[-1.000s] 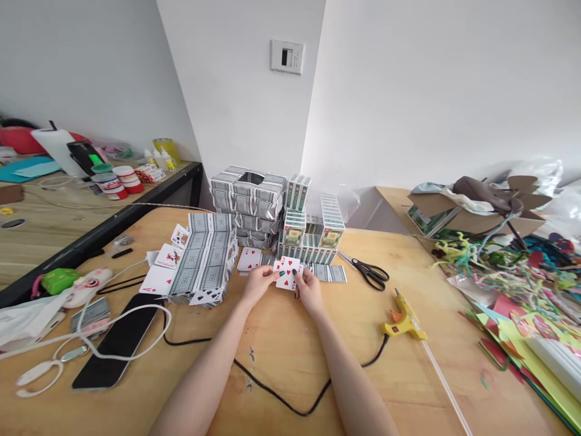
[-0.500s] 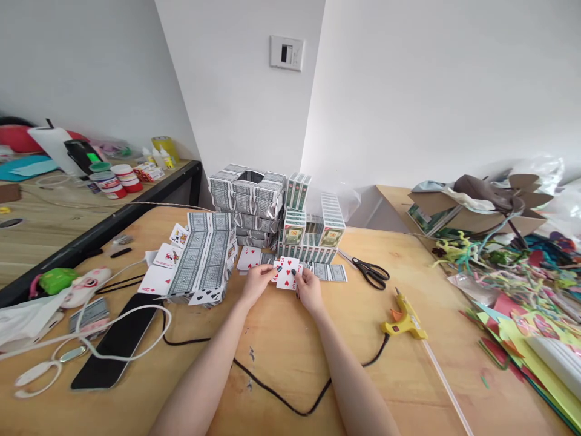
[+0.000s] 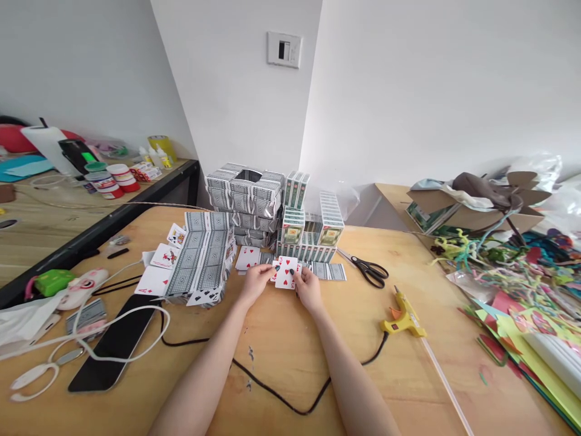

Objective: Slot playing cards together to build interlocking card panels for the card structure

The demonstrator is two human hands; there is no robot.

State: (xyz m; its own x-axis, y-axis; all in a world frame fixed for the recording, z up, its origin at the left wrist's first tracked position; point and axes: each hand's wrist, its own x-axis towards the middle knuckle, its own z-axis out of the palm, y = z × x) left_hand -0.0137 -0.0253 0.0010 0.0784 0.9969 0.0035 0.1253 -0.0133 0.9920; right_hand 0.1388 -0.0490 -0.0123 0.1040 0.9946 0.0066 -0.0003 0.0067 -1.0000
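Between my two hands is a small group of playing cards, with a three of hearts facing up on top. My left hand pinches its left edge, thumb on the face. The right edge is pinched by my right hand. Just behind them, a row of face-down cards lies on the table, partly hidden by the held cards. A face-up heart card lies left of that row. Farther back stand stacked green-and-white card boxes and a block built of grey-backed cards.
A folded card panel stands at left, near a phone and white cable. Black scissors and a yellow glue gun lie at right. A black cord crosses beneath my forearms. Coloured craft scraps cover the right side.
The view has shifted slightly. My hands keep their pinch on the cards, almost unmoved.
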